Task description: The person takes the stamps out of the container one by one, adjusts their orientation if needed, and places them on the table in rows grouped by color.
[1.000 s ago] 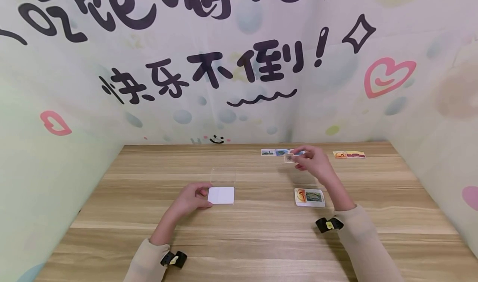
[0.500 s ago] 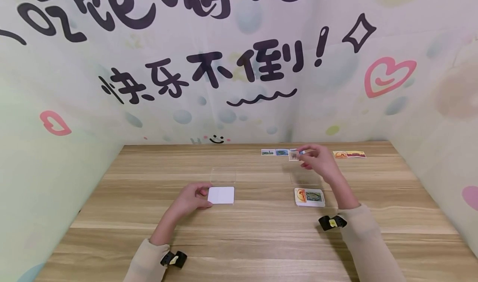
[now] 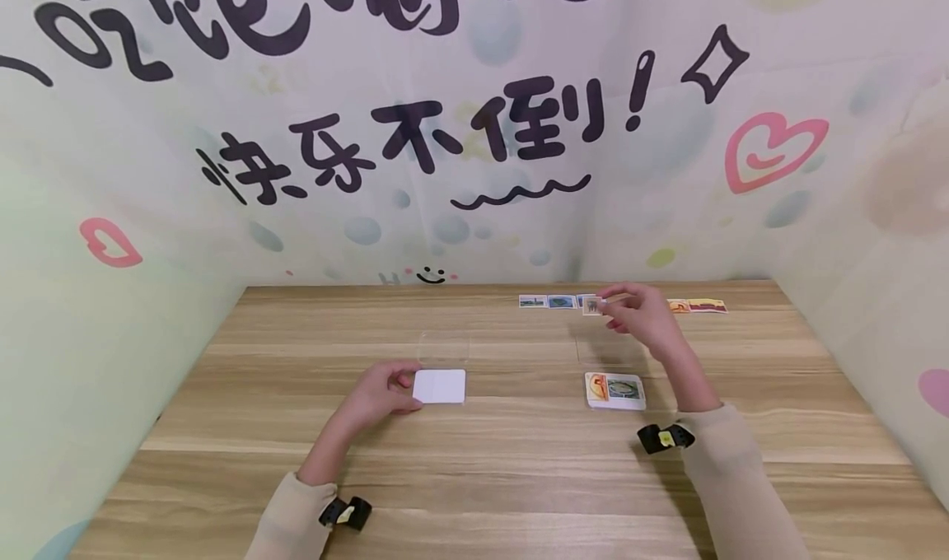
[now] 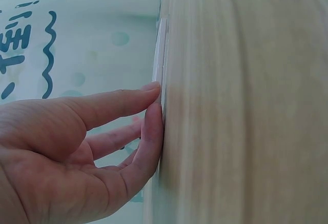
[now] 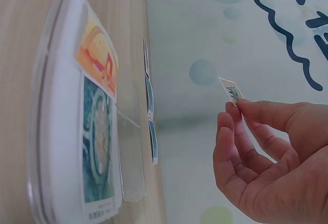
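Observation:
My right hand is raised over the far part of the table and pinches a small stamp by its edge between thumb and fingertip. The stamp has a pale border and a dark figure. My left hand grips the left side of a flat clear plastic case, thumb and finger at its near and far left corners. White cards fill that case. Nearer my right arm, a second case holds a white stack, with an orange stamp and a green stamp on top.
Along the table's far edge lie several blue-toned stamps in a row, partly covered by the held stamp. Further right are an orange stamp and a yellow-red stamp. Transparent lids lie behind both cases. A printed cloth hangs behind.
My right hand has moved right and slightly toward the back with the stamp, which now overlaps the right end of the blue row. My left hand stays at its case.

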`<state>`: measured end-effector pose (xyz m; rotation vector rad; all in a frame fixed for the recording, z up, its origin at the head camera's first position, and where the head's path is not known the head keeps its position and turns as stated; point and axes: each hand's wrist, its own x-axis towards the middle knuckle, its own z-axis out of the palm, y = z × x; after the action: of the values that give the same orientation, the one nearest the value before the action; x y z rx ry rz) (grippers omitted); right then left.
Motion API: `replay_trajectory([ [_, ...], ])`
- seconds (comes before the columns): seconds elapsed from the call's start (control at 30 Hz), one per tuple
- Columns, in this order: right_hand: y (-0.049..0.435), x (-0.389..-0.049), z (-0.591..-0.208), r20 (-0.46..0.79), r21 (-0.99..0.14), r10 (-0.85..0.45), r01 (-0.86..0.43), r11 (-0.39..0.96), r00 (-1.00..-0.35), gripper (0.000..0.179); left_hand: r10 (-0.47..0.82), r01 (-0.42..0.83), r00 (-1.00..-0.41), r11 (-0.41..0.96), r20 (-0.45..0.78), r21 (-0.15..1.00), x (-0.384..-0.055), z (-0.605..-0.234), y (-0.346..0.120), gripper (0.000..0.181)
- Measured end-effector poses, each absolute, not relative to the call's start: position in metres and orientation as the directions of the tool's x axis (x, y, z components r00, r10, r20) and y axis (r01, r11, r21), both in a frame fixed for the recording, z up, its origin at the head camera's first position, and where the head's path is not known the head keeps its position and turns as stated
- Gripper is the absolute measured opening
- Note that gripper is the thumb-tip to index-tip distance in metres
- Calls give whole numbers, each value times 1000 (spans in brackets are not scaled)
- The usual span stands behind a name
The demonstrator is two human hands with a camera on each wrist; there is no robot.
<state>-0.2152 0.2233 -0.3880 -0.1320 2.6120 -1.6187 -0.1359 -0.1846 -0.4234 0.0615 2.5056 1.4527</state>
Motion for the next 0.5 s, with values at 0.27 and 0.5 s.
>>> replay_trajectory([
  [0.27, 229, -217, -388, -28, -891, -93, -17, 453, -995, 35, 158, -87, -969, 508, -192, 857, -137, -423, -184, 52],
  [0.5, 233, -217, -389, -19, -898, -90, -22, 440, -996, 35, 164, -80, -968, 512, -189, 855, -136, -420, -184, 53],
])
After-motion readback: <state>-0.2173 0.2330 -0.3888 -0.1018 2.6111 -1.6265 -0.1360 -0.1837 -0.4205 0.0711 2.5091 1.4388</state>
